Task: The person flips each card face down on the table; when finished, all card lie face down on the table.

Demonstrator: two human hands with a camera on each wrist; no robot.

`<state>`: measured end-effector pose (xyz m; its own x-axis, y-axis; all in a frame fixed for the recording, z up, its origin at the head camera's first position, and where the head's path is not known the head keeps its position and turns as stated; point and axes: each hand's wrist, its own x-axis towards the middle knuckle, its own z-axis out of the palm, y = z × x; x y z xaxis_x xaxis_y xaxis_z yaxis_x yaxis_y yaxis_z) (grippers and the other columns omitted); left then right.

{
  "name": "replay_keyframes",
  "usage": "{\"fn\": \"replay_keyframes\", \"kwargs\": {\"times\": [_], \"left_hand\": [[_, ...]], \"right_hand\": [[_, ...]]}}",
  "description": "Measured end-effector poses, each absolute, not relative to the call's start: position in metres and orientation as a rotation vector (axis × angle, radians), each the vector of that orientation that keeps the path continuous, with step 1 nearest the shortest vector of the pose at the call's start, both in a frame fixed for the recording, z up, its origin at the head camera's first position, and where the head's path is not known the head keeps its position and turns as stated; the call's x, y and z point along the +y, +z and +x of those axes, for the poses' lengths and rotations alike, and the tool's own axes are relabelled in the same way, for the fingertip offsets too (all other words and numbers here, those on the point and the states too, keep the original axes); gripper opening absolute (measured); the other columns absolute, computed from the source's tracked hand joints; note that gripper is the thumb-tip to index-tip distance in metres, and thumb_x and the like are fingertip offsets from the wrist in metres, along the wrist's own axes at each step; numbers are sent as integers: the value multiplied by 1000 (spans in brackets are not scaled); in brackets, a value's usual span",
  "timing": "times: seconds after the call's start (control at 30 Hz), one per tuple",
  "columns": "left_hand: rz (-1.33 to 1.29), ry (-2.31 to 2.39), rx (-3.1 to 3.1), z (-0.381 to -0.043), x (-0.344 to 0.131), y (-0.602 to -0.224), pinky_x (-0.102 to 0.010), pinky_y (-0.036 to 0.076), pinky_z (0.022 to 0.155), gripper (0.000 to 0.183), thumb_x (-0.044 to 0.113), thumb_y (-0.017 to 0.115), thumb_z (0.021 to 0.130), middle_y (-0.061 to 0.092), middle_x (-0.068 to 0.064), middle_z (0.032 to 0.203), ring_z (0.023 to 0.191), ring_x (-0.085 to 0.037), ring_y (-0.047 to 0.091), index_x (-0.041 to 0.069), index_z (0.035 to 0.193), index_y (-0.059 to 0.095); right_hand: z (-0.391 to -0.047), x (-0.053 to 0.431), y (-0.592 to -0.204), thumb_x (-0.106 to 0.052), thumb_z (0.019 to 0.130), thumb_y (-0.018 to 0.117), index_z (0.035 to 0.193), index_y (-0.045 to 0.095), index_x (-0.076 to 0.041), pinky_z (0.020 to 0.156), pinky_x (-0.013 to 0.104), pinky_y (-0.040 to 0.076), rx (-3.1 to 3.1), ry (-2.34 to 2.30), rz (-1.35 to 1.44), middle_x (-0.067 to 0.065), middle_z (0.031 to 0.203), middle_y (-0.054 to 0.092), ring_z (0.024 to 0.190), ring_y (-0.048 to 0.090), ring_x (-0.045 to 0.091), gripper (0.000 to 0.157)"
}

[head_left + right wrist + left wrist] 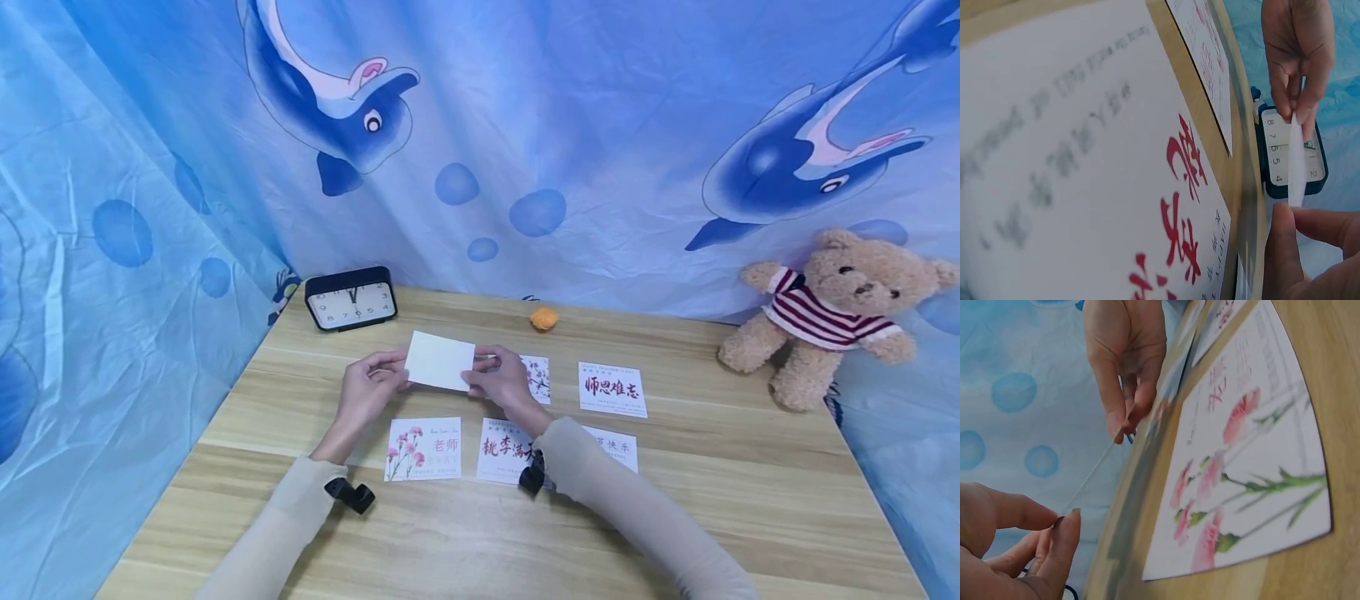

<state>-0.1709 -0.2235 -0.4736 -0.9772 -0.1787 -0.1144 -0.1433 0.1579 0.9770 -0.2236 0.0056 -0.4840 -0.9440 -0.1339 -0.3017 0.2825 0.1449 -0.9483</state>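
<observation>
A blank white card point(441, 362) is held above the table between both hands. My left hand point(371, 388) pinches its left edge between thumb and fingers, and my right hand point(504, 385) pinches the right edge. In both wrist views the card appears almost edge-on. Below the left hand lies a card with pink flowers point(1235, 469). A card with large red characters point(1091, 156) lies under the right wrist, partly covered in the head view. Behind the right hand, a card with a blossom branch point(538, 377) is half hidden.
To the right lie another red-lettered card point(612, 389) and a card point(622, 451) partly behind the right sleeve. A black clock point(351, 302) stands at the back left. A small orange object point(543, 318) sits at the back, and a teddy bear point(817, 312) at the right.
</observation>
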Motion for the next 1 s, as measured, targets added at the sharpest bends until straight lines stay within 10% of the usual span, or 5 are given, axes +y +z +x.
{"fn": "replay_keyframes", "kwargs": {"times": [0.3, 1.0], "left_hand": [[377, -1796, -2588, -175, -228, -485, -13, 59, 83, 40, 5, 74, 93, 72, -21, 123, 99, -15, 74, 1, 132, 67], [292, -1485, -2762, -182, -226, -489, -32, 63, 91, 36, 3, 72, 93, 74, -21, 115, 103, -30, 73, -2, 128, 69]], "right_hand": [[-225, 9, -487, 0, 84, 83, 141, 60, -5, 68, 29, 66, 2232, -1702, 30, 13, 106, 71, 71, 73, 16, 61], [-230, 7, -482, -7, 82, 87, 148, 53, -3, 62, 25, 64, 2300, -1495, -68, 9, 95, 73, 65, 74, 13, 74]]}}
